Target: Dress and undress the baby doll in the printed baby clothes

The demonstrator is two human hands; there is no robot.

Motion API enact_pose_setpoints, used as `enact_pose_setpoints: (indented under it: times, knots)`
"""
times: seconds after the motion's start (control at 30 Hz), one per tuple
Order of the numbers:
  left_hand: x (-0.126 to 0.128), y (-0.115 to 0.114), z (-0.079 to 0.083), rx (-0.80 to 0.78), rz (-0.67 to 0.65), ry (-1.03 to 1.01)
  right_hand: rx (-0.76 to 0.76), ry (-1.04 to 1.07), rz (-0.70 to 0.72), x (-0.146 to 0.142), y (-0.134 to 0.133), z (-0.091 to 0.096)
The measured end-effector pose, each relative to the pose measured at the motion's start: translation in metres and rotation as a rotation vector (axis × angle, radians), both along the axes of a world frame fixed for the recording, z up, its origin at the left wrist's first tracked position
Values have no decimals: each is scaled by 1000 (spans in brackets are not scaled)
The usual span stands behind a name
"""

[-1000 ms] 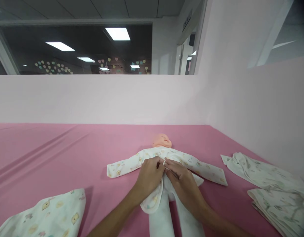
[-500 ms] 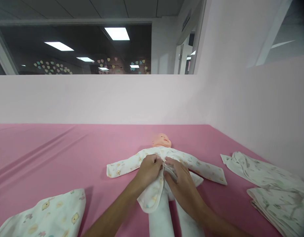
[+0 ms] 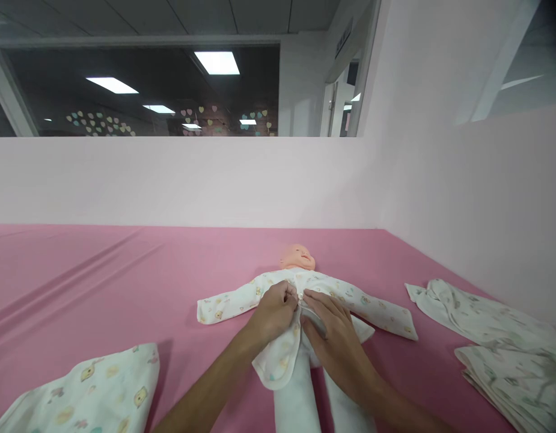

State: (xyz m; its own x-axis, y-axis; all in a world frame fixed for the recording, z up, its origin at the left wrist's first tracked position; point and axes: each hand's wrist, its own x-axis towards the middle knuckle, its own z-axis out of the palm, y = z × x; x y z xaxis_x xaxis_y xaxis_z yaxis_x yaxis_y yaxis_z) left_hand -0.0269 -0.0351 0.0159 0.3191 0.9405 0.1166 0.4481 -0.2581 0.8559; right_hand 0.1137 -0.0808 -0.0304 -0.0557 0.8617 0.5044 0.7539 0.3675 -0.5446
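Note:
A baby doll lies on its back on the pink sheet, arms spread, dressed in a white printed top and plain white trousers. My left hand pinches the left front edge of the top at the doll's chest. My right hand grips the right front edge beside it. The two hands meet at the top's front opening, fingertips touching. The lower left flap of the top hangs loose below my left hand.
A folded printed cloth lies at the near left. A pile of white printed garments sits at the right by the pink wall. A long window runs above the back partition.
Both hands stayed at the doll's chest. The fingers shifted slightly along the front opening, drawing the two edges of the top closer together.

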Motion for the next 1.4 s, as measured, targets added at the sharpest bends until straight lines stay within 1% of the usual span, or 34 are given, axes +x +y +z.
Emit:
enact_pose_setpoints:
  times: [0.07, 0.13, 0.23, 0.3, 0.37, 0.43, 0.5, 0.57, 0.63, 0.7, 0.8, 0.9, 0.97, 1.03, 1.1, 1.17, 1.27, 1.4]
  knots:
    - [0, -6, -1, 0, 26, -12, -1, 0, -2, 3, -1, -1]
    - [1, -18, -2, 51, 68, 44, 27, -10, -17, 9, -2, -3]
    - [3, -46, -7, 248, 130, 285, 109, -75, -40, 22, -6, -10]
    - [3, -62, -13, 369, 125, 441, 143, -121, -49, 30, -10, -14]
    - [2, -70, -17, 424, 104, 525, 159, -128, -69, 36, -14, -16]
    - [-1, -71, -19, 421, 102, 554, 164, -105, -95, 39, -17, -15]
    - [-5, -67, -18, 398, 112, 569, 153, -75, -99, 40, -19, -13]
    - [-6, -62, -17, 387, 125, 577, 130, -49, -84, 39, -21, -10]
    - [-7, -58, -17, 421, 149, 561, 105, -39, -56, 39, -22, -8]
    - [-6, -57, -20, 515, 188, 535, 83, -43, -29, 39, -24, -7]
    - [-3, -57, -25, 740, 249, 506, 57, -12, -30, 41, -26, -5]
    - [-2, -56, -31, 956, 276, 499, 66, 79, -45, 43, -29, -3]
    - [-3, -54, -33, 1039, 276, 496, 68, 158, -48, 43, -32, 0]
    - [-4, -53, -35, 1065, 272, 477, 0, 250, -62, 42, -36, 4]
    - [-5, -51, -36, 1063, 268, 450, -128, 338, -71, 41, -39, 8]
    - [-6, -51, -37, 1068, 254, 436, -224, 412, -72, 40, -40, 11]
    - [-5, -52, -39, 1085, 220, 453, -257, 487, -78, 38, -39, 16]
    - [-2, -54, -41, 1086, 203, 478, -310, 576, -35, 25, -42, 22]
